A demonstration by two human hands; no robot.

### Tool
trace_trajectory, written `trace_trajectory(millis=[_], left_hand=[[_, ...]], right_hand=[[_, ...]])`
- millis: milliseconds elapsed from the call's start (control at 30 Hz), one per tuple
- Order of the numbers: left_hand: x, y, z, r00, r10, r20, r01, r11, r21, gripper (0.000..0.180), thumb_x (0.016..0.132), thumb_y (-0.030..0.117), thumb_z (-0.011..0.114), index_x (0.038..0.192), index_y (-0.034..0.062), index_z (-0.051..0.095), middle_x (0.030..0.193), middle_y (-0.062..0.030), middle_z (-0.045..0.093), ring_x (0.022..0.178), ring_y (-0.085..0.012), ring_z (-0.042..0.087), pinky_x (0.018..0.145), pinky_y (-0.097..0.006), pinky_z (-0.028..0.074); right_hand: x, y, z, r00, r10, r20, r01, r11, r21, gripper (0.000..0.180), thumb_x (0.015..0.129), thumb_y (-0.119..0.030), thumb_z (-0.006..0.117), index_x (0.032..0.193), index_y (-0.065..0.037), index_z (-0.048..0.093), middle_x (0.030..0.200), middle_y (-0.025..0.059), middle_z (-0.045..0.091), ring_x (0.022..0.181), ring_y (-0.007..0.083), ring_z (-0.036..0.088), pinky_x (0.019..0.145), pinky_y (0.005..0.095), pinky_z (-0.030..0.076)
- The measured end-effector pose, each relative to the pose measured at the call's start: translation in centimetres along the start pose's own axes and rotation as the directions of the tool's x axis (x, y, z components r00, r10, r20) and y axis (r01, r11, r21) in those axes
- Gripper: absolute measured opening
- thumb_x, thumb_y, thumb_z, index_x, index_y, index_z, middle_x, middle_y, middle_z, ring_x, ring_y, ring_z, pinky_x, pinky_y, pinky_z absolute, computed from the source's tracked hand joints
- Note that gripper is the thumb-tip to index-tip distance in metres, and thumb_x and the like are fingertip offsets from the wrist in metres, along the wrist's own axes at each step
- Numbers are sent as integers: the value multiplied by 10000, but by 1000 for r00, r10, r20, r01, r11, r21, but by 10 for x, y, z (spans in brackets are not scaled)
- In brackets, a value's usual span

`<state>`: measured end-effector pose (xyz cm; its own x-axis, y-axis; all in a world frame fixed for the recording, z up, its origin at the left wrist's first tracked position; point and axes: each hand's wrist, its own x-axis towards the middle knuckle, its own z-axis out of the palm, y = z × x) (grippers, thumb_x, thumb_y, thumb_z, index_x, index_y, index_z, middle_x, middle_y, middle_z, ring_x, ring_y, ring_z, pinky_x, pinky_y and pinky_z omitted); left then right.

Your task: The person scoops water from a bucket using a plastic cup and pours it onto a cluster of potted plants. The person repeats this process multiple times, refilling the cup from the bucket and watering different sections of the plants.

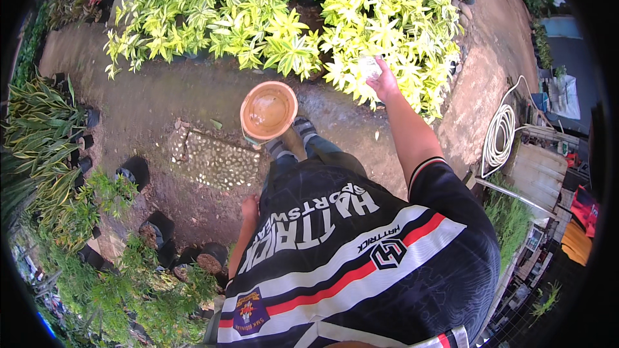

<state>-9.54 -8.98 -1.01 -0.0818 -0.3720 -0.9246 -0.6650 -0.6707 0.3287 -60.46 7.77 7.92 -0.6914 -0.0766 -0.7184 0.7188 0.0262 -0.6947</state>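
I saw right hand (pixel 385 84) clamped on clear plastic (pixel 369 67), one o'clock; couldn't tell left hand (pixel 250 207) state, eight o'clock. Careless step could've knocked pot (pixel 269 109), eleven o'clock, by feet (pixel 305 128).

Right hand (pixel 386 85) stretched out over yellow-green leafy plants (pixel 393 32), gripping some whitish, clear-ish thing (pixel 369 68), too washed out to ID. Left hand (pixel 250 207) down beside black shirt (pixel 316 212), grip hard to make out. Terracotta pot (pixel 267 111) just ahead of feet, pebbly slab (pixel 219 162) to left, coiled pale hose (pixel 492 140) off right.
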Motion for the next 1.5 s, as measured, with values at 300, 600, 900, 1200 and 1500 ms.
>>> trace_trajectory(millis=[300,600,900,1200,1500], left_hand=[[13,13,-35,995,-42,93,50,995,-83,236,794,231,461,951,68,525,690,-34,521,491,-115,439,373,-240,305],[41,-2,-56,992,-77,102,93,982,-167,244,804,223,447,954,38,502,680,-59,506,452,-117,411,360,-246,285],[36,2,-41,997,-42,64,51,988,-143,207,807,254,442,847,72,532,691,-37,536,559,-138,474,472,-289,370],[51,6,-47,948,109,299,-187,951,245,167,812,211,417,812,57,483,604,-51,473,430,-148,410,355,-270,306],[51,26,-46,950,-126,287,165,979,-118,133,800,227,400,768,100,429,598,-18,421,466,-127,412,387,-269,316]], right_hand=[[-41,15,14,1000,-11,-2,11,1000,-3,783,721,-478,609,1315,-109,257,1282,192,319,1128,297,362,937,357,342],[-53,17,19,1000,-15,-26,15,1000,9,704,755,-425,582,1303,-91,292,1365,157,225,1157,314,351,941,396,330],[-53,11,21,1000,-30,-5,30,998,46,803,724,-510,587,1316,-102,230,1232,208,370,1047,302,455,920,353,377],[-56,-2,29,998,-67,15,67,998,2,805,739,-512,564,1335,-112,200,1283,226,309,1067,325,438,904,368,389],[-66,-12,39,995,-103,-16,104,995,13,805,732,-500,579,1335,-122,202,1301,214,286,1110,342,390,897,421,375]])
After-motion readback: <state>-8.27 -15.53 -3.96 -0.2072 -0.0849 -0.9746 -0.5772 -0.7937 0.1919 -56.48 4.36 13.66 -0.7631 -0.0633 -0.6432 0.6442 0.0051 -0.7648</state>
